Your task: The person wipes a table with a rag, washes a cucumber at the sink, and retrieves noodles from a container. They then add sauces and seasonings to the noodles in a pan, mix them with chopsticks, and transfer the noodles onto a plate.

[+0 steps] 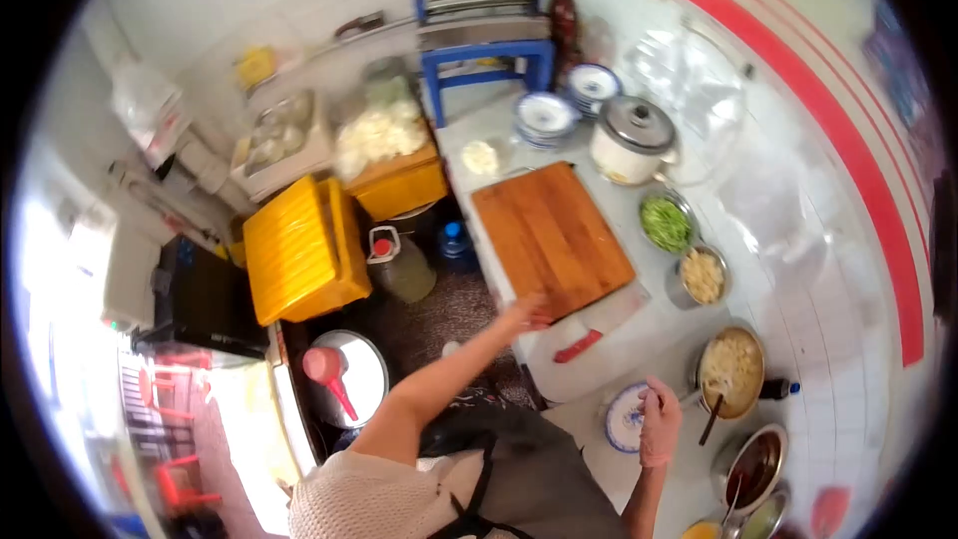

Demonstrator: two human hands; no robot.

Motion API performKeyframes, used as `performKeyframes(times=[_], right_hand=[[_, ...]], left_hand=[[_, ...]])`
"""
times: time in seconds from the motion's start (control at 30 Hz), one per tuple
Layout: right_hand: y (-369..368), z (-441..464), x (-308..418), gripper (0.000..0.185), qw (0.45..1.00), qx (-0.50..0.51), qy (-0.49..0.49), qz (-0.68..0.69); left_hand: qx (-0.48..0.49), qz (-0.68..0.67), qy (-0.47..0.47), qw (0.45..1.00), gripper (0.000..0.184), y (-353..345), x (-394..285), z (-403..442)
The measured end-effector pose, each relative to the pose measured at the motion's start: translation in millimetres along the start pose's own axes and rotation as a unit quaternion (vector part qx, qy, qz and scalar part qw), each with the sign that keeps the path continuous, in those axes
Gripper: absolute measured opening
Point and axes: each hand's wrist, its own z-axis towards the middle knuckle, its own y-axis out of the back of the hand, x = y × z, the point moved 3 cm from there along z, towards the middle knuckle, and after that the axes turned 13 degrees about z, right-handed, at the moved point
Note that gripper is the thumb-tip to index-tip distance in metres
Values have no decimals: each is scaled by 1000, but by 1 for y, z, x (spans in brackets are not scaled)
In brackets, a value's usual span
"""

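Observation:
My left hand reaches to the near edge of a wooden cutting board and seems to touch its corner; its fingers are blurred. A cleaver with a red handle lies just right of that hand, its wide blade along the board's edge. My right hand, apparently in a thin clear glove, is raised at the right rim of a blue-and-white plate. Its fingers are partly bent and apart, and I see nothing held in them. Whether it touches the plate I cannot tell.
Along the wall stand a rice cooker, a bowl of chopped greens, a pot of pale pieces, a pan with a spoon and a pot of dark sauce. Yellow crates and a bucket with a red ladle stand left.

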Motion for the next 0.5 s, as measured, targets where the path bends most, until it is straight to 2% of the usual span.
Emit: performKeyframes(times=[0.03,0.07,0.1,0.13,0.2,0.3,0.33,0.4,0.43,0.5], right_hand=[[-23,11,-6,23,999,39,17,-21],[-49,19,-6,23,998,58,21,-28],[-83,22,-3,23,994,105,30,-23],[-120,27,-3,23,988,151,38,-17],[-185,34,-12,23,977,202,53,-52],[-294,35,-25,21,938,320,60,-118],[-330,36,-23,21,936,324,61,-125],[-403,28,-17,21,904,393,51,-159],[-429,28,-24,21,885,423,73,-182],[-486,24,-11,22,865,443,78,-224]], left_hand=[[-104,-95,3,990,40,104,34,24],[-158,-153,-43,975,42,177,29,-2],[-257,-238,-75,934,50,263,51,-4],[-319,-361,-10,876,61,338,61,-26],[-454,-388,-61,800,75,429,67,-74],[-473,-474,-86,738,92,524,59,-105],[-420,-455,-131,775,90,575,80,-92],[-467,-498,-53,729,80,597,62,-102],[-465,-503,-46,727,80,615,70,-100],[-281,-513,-198,786,65,653,77,-88]])
